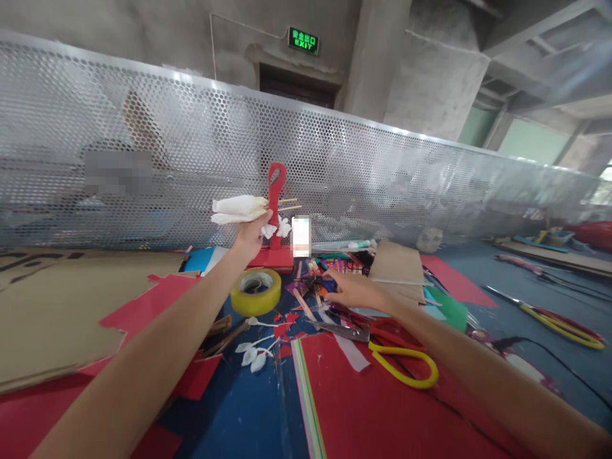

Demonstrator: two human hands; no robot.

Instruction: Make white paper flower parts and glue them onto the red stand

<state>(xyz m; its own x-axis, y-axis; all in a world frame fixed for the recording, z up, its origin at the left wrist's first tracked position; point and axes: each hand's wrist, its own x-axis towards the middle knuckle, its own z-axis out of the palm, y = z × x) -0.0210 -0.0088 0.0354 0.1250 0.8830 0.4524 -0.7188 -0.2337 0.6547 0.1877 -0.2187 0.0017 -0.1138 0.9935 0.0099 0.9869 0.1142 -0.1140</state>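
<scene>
My left hand point(253, 234) is raised beside a red cardboard stand point(276, 185) with a looped top. It is closed around a bundle of white paper flowers point(236, 207) on thin wooden sticks, whose ends point right past the stand. More white paper petals point(284, 226) show against the stand's lower part. My right hand point(356, 290) reaches low into a cluttered heap, its thumb and fingers apart, close to a small dark item point(313, 280) I cannot make out. Below it lie scissors point(401, 366) with yellow and red handles, resting on a stack of red paper point(373, 408).
A roll of yellow tape point(256, 293) stands left of the heap. White petals on stems point(258, 360) lie on the blue table. Cardboard point(86, 306) covers the left side. A perforated metal screen point(191, 146) runs along the back. Another pair of scissors point(549, 319) lies at right.
</scene>
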